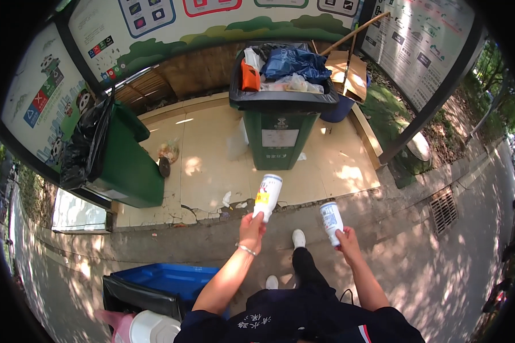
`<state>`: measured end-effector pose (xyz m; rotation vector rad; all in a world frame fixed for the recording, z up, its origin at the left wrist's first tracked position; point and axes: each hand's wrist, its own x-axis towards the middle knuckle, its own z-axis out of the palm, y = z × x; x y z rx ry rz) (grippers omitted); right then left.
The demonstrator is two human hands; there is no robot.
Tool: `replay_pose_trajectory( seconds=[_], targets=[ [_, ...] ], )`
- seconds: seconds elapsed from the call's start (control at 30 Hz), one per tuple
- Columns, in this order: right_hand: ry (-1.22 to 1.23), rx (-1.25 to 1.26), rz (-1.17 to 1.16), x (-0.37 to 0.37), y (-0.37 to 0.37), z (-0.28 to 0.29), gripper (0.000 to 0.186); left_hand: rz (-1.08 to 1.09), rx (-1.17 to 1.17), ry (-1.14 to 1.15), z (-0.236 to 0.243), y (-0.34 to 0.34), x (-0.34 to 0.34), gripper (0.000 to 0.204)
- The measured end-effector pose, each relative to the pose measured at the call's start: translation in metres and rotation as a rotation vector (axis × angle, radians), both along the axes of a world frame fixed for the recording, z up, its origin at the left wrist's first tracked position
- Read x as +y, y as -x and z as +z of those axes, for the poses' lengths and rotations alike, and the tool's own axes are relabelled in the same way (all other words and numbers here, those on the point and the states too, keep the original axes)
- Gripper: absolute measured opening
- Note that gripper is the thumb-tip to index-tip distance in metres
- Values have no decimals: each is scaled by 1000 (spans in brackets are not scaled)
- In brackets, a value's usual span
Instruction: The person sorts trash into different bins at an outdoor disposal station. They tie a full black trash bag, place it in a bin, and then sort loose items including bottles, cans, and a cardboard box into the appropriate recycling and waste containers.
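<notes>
My left hand (250, 233), a bracelet on its wrist, grips a white bottle (268, 193) with a yellow patch on its side. The bottle is held out ahead of me, tilted, its wider end pointing away. A second white container (331, 219), bottle-like with blue print, is held by its near end in my right hand (347, 240). Both hands are apart from the bins. Beyond them stands an overfull green bin (280, 137) lined with a black bag; a blue bag (294, 62) and an orange packet (249, 75) lie on top.
Another green bin (133, 177) leans at the left. Close to me on the left are a blue bin (171, 274) and a white bucket (153, 327). Flattened cardboard (349, 71) and a wooden pole (357, 31) stand at the back right. A drain grate (444, 211) lies right; a kerb crosses ahead.
</notes>
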<state>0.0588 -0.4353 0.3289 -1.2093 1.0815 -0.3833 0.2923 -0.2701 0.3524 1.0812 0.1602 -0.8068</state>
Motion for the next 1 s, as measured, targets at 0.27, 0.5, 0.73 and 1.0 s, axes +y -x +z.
replay_pose_trajectory(
  seconds=[0.27, 0.5, 0.73, 1.0],
  targets=[
    [338, -291, 98, -204, -216, 80, 40, 81, -292, 18, 77, -139, -196, 40],
    [853, -27, 350, -319, -355, 117, 68, 94, -794, -37, 107, -192, -281, 66],
    [1204, -286, 612, -175, -274, 37, 33, -387, -476, -362, -66, -15, -75, 33],
    [905, -657, 1331, 79, -199, 37, 40, -65, -243, -913, -69, 214, 147, 34]
  ],
)
